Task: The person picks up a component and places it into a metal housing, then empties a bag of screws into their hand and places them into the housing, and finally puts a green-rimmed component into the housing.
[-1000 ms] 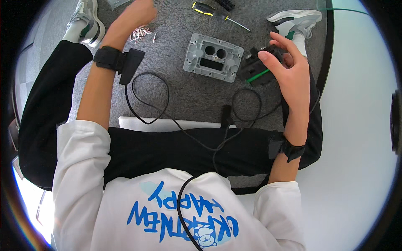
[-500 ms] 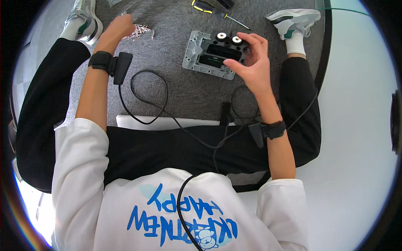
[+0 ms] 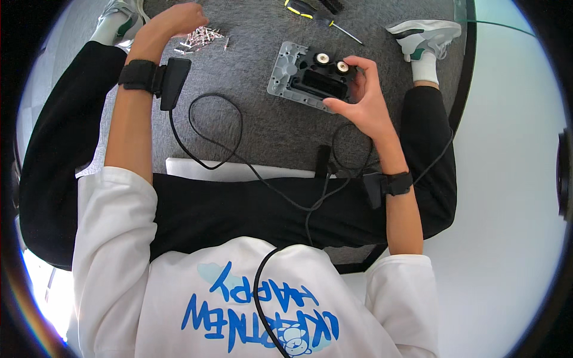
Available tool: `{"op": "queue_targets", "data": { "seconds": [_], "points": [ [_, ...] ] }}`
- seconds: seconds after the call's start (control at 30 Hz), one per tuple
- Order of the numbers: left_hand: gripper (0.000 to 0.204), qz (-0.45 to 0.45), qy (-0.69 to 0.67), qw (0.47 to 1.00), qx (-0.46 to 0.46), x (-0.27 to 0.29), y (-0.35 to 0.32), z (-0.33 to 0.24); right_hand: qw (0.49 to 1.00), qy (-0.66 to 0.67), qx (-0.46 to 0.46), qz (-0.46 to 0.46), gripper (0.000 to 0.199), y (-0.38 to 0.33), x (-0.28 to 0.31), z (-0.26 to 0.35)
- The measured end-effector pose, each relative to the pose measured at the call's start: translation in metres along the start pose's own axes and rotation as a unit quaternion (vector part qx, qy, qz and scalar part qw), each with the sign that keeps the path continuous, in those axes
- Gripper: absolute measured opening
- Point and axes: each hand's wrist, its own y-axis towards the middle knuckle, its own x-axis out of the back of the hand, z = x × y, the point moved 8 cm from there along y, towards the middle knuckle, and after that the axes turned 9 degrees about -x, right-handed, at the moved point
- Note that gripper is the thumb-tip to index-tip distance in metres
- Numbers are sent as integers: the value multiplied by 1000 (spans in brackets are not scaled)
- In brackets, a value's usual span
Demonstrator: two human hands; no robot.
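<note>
My right hand (image 3: pixel 365 102) spans a black block (image 3: pixel 325 74), thumb at its near edge and fingers at its far right side. Two round white-and-black discs (image 3: pixel 323 58) sit on top of this block, with a dark rectangular recess below them. Under it lies a grey metal housing plate (image 3: pixel 283 77) with holes and ribs, its left part showing. Off to the left, my left hand (image 3: pixel 179 19) is curled with the fingers bent, just beyond a small heap of screws (image 3: pixel 203 38). Whatever its fingertips hold, if anything, is hidden.
A screwdriver (image 3: pixel 347 33) with a yellow shaft base and a yellow-and-black tool (image 3: pixel 300 8) lie at the far side of the grey carpet (image 3: pixel 262 137). Black cables (image 3: pixel 242 122) loop from my wrist straps across my lap. My shoes flank the area.
My left hand has moved a little away to the right, uncovering more of the screw heap. The right hand stays at the black block, and the view has shifted slightly.
</note>
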Motion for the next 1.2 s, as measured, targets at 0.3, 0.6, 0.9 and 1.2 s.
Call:
{"op": "queue_targets", "data": {
  "seconds": [0.3, 0.6, 0.9, 1.2],
  "points": [
    [62, 112, -123, 971, -173, 66, -25, -235, 970, -241, 36, -23, 80, -6, 7, 23],
    [65, 164, -217, 945, -180, 41, -21, -262, 980, -192, 33, -42, 81, -3, -7, 16],
    [51, 70, -233, 952, -186, 15, -7, -262, 939, -322, 102, -59, 82, -4, -20, 19],
    [44, 44, -162, 974, -153, 10, -4, -255, 882, -441, 137, -91, 78, -7, -20, 29]
  ]
}}
